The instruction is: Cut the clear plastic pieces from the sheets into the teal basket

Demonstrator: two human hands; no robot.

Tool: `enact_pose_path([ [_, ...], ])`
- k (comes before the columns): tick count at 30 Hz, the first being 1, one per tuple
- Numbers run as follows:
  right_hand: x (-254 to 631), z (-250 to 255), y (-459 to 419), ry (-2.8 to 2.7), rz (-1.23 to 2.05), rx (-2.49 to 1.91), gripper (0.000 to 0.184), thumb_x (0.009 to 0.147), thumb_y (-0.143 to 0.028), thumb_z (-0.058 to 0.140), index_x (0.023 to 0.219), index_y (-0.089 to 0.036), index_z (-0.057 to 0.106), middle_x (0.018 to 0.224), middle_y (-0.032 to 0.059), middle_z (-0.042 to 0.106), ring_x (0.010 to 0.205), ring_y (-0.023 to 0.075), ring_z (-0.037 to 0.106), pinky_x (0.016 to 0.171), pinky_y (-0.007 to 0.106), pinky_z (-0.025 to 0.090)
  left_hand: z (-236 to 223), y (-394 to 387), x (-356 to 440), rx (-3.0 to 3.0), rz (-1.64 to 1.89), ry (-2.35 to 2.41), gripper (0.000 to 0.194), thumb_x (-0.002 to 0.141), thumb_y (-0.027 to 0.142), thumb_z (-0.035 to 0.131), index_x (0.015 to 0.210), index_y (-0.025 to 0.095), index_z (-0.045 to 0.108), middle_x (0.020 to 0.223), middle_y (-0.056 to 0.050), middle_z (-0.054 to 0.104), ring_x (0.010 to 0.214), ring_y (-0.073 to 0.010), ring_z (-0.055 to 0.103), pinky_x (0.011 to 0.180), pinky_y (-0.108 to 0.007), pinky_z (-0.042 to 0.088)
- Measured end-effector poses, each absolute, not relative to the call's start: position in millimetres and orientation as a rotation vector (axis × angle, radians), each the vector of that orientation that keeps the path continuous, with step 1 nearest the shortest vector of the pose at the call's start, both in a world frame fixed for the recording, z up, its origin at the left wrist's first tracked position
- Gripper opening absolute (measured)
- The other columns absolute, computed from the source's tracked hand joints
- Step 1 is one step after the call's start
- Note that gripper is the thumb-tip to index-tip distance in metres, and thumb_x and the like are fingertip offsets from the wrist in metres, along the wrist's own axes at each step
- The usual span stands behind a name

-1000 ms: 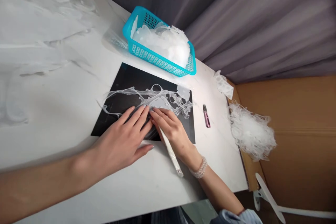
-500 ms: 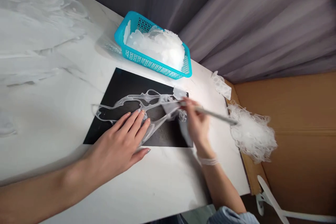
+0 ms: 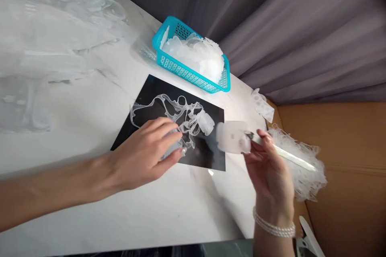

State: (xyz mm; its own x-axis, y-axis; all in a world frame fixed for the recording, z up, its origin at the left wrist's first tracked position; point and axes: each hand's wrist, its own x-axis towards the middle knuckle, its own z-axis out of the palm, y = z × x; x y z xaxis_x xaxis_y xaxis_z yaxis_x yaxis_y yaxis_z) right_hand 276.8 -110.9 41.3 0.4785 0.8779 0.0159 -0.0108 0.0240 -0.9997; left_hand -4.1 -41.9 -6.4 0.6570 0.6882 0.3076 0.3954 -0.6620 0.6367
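My right hand (image 3: 268, 168), lifted off the table's right side, grips a slim silvery pen-like tool (image 3: 289, 154) with a dark tip. A flat, frosted, translucent plastic piece (image 3: 233, 137) with rounded tabs is held out from the same fingers, at the tool's tip. Over the black sheet (image 3: 208, 156), my left hand (image 3: 157, 144) has its fingers and thumb curled around translucent plastic; its palm side is hidden. From there a tangled cut-out plastic frame (image 3: 164, 102) spreads across the sheet. A smaller frosted piece (image 3: 205, 123) lies on the sheet's right part.
A turquoise basket (image 3: 183, 73) behind the sheet holds a heap of frosted pieces. Translucent sheets (image 3: 57, 36) cover the table's left. A pile of stringy plastic offcuts (image 3: 307, 168) stands at the right by a cardboard panel (image 3: 346, 136). Small scraps (image 3: 262, 105) lie near the curtain (image 3: 301, 48).
My right hand has moved right, away from the sheet, bringing a frosted piece with it. My left fingers, flat before, are now curled, and the plastic frame is more bunched up.
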Motion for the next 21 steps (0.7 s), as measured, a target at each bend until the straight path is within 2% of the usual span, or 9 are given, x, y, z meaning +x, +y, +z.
enact_pose_path([
  [2,245.8,43.7,-100.6,-0.935,0.961,-1.353,0.014,0.094,-0.033,0.06,0.097,-0.027,0.071,0.089,0.0005,0.075,0.079,0.0138,0.072,0.069,0.026,0.06,6.1,-34.3,-5.9,2.017,0.724,0.856,0.034,0.099,0.035,0.042,0.105,0.018,0.071,0.113,-0.008,0.07,0.109,-0.0221,0.062,0.092,-0.037,0.053],
  [5,217.0,48.2,-92.1,-0.92,1.155,-1.279,0.014,0.094,-0.034,0.059,0.098,-0.027,0.07,0.087,0.0004,0.075,0.074,0.0134,0.071,0.065,0.025,0.059,18.6,-24.2,-9.0,1.554,0.595,0.735,0.03,0.094,0.039,0.052,0.108,0.021,0.071,0.1,-0.004,0.074,0.09,-0.0179,0.068,0.079,-0.031,0.057],
  [7,207.4,49.8,-90.0,-0.88,1.222,-1.242,0.013,0.093,-0.034,0.06,0.097,-0.027,0.07,0.087,-0.0002,0.076,0.075,0.0129,0.072,0.066,0.023,0.058,20.5,-20.4,-11.1,1.361,0.536,0.621,0.028,0.093,0.035,0.054,0.107,0.019,0.072,0.089,-0.003,0.075,0.082,-0.0165,0.07,0.074,-0.03,0.058],
  [11,202.2,46.9,-88.2,-0.924,1.159,-1.274,0.014,0.096,-0.034,0.056,0.099,-0.028,0.068,0.09,-0.0006,0.076,0.08,0.0144,0.072,0.07,0.026,0.058,16.4,-19.4,-13.9,1.226,0.555,0.614,0.021,0.092,0.025,0.054,0.09,0.015,0.073,0.08,-0.005,0.075,0.074,-0.0155,0.07,0.069,-0.029,0.059],
  [15,205.2,41.5,-87.6,-1.115,1.025,-1.346,0.021,0.1,-0.035,0.046,0.102,-0.027,0.065,0.089,0.0015,0.073,0.082,0.018,0.071,0.07,0.032,0.056,15.4,-19.6,-15.1,1.283,0.554,0.622,0.023,0.093,0.027,0.052,0.086,0.015,0.072,0.079,-0.005,0.075,0.07,-0.0154,0.07,0.067,-0.031,0.06],
  [18,208.4,40.7,-88.7,-1.18,0.983,-1.39,0.023,0.101,-0.038,0.044,0.102,-0.028,0.065,0.064,-0.0025,0.061,0.061,0.0152,0.063,0.057,0.028,0.051,16.4,-19.1,-15.6,1.268,0.545,0.637,0.024,0.092,0.03,0.054,0.085,0.016,0.072,0.079,-0.005,0.075,0.07,-0.0152,0.069,0.068,-0.031,0.06],
  [20,210.3,42.2,-90.8,-1.176,1.017,-1.397,0.024,0.101,-0.039,0.044,0.105,-0.028,0.065,0.049,-0.0066,0.048,0.04,0.0113,0.048,0.043,0.025,0.041,16.1,-18.5,-16.1,1.247,0.539,0.656,0.023,0.091,0.032,0.057,0.086,0.016,0.073,0.076,-0.004,0.074,0.067,-0.0149,0.068,0.066,-0.031,0.059],
  [21,211.3,43.3,-92.2,-1.173,1.036,-1.393,0.025,0.101,-0.039,0.043,0.107,-0.028,0.064,0.049,-0.0071,0.048,0.035,0.0098,0.043,0.039,0.024,0.037,15.5,-18.2,-16.5,1.243,0.536,0.663,0.023,0.09,0.034,0.058,0.086,0.017,0.074,0.073,-0.003,0.073,0.065,-0.0147,0.067,0.064,-0.03,0.059],
])
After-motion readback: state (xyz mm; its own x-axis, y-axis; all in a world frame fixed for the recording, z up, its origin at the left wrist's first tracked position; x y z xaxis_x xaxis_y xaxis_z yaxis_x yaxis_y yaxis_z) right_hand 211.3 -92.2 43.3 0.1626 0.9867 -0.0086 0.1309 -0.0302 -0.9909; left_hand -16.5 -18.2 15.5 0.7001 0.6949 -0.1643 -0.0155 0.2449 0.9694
